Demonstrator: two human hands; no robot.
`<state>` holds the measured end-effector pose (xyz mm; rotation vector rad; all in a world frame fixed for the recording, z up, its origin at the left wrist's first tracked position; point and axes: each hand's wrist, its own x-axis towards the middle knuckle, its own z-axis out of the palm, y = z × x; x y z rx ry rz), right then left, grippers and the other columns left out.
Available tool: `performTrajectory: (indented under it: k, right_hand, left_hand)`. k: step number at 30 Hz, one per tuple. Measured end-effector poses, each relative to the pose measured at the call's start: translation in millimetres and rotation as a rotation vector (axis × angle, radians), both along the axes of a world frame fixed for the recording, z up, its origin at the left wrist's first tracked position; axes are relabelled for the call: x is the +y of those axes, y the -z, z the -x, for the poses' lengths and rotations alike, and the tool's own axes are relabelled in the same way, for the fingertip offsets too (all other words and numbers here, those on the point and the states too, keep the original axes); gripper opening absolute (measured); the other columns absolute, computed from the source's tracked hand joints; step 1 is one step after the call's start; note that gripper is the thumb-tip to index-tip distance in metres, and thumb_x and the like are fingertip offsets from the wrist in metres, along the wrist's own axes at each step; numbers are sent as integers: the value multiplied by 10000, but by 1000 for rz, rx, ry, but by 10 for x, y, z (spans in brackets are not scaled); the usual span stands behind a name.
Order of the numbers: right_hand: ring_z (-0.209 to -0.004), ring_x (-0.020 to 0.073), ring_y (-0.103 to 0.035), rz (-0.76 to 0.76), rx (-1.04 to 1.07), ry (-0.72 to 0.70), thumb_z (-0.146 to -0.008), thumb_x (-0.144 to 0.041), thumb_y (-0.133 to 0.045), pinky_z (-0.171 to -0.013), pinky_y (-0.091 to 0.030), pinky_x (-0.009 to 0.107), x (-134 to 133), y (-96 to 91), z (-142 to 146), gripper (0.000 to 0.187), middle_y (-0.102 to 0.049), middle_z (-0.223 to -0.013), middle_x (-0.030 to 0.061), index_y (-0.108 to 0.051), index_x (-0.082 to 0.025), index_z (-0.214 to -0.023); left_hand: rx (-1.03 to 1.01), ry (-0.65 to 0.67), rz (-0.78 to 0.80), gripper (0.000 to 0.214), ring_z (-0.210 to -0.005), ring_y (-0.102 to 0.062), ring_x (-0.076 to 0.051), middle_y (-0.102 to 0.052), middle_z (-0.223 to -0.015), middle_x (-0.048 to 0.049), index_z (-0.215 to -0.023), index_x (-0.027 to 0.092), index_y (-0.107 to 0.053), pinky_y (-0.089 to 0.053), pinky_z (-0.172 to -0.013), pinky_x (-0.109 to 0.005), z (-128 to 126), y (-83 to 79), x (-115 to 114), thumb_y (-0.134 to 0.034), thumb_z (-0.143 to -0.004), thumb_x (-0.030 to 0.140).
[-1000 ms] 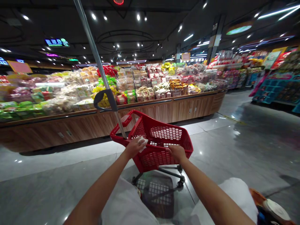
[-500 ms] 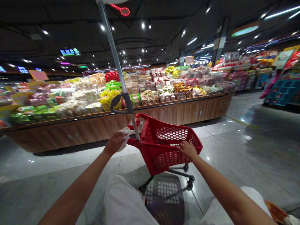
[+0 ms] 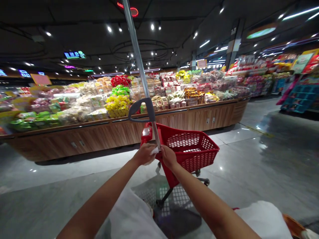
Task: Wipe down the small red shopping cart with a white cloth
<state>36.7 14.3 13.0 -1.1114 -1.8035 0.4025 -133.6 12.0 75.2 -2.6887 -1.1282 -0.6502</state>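
Observation:
A red plastic shopping cart [image 3: 199,156] stands before me on dark wheeled legs. My left hand [image 3: 145,154] is closed around a crumpled white cloth or tissue [image 3: 155,150], at the near side of the cart's handle end. Close beside it, my right hand [image 3: 168,157] has its fingers curled over the cart's near rear corner; exactly what they press on is partly hidden. Between the two hands rises a slanted metal pole [image 3: 139,56] with a grey loop grip [image 3: 151,111]. The red handle's far end [image 3: 146,132] shows past the pole.
Behind the cart runs a long wood-sided display counter [image 3: 171,121] piled with packaged foods, including yellow bags [image 3: 117,106]. Blue shelving [image 3: 299,94] stands at the right. Grey shiny floor [image 3: 249,159] lies around the cart. My white-clothed legs [image 3: 134,215] are below.
My right hand has moved left from the basket rim to the corner by the pole. My left hand with the cloth has come right, near it. The cart and pole have shifted slightly right.

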Motion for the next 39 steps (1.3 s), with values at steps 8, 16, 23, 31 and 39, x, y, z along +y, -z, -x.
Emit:
performTrajectory:
  k: [8, 16, 23, 31, 39]
  right_hand:
    - [-625, 132, -530, -40, 67, 75, -965, -501, -220, -592, -325, 225, -144, 92, -325, 566, -586, -653, 12, -587, -191, -664]
    - [-559, 125, -486, -18, 87, 269, -935, -557, -183, -531, -248, 237, -152, 116, -559, 615, -537, -564, -9, -522, -203, -563]
    - [-513, 116, -442, -33, 163, 189, -893, -622, -237, -517, -265, 230, -142, 104, -867, 628, -454, -500, -17, -471, -194, -497]
    - [-690, 183, -564, -103, 41, 196, -851, -515, -436, -622, -422, 265, -262, 121, -1434, 412, -619, -694, 32, -644, -180, -733]
    - [-1159, 265, -501, -281, -271, 427, -888, -313, -448, -965, -419, 411, -706, -484, -1125, 424, -561, -1235, 140, -487, -185, -1290]
  left_hand:
    - [-277, -69, 105, 279, -929, -652, -196, -716, -1006, -30, -988, 207, -664, -517, -828, -315, 31, -197, 79, -512, -754, 201]
    - [-207, 88, 34, 173, -826, -644, -171, -711, -834, -32, -782, 218, -697, -464, -946, -392, -377, 4, -195, -551, -829, 299]
    - [-190, 196, 32, 198, -921, -659, -173, -727, -950, -57, -860, 207, -703, -512, -869, -312, -229, -128, 430, -556, -849, 339]
    - [-265, -150, -81, 237, -920, -656, -181, -726, -965, -40, -911, 213, -686, -511, -822, -292, -362, -84, 774, -478, -867, 318]
    - [-377, -179, -111, 210, -967, -636, -191, -707, -996, -48, -953, 207, -663, -500, -895, -331, -769, 114, 680, -499, -871, 310]
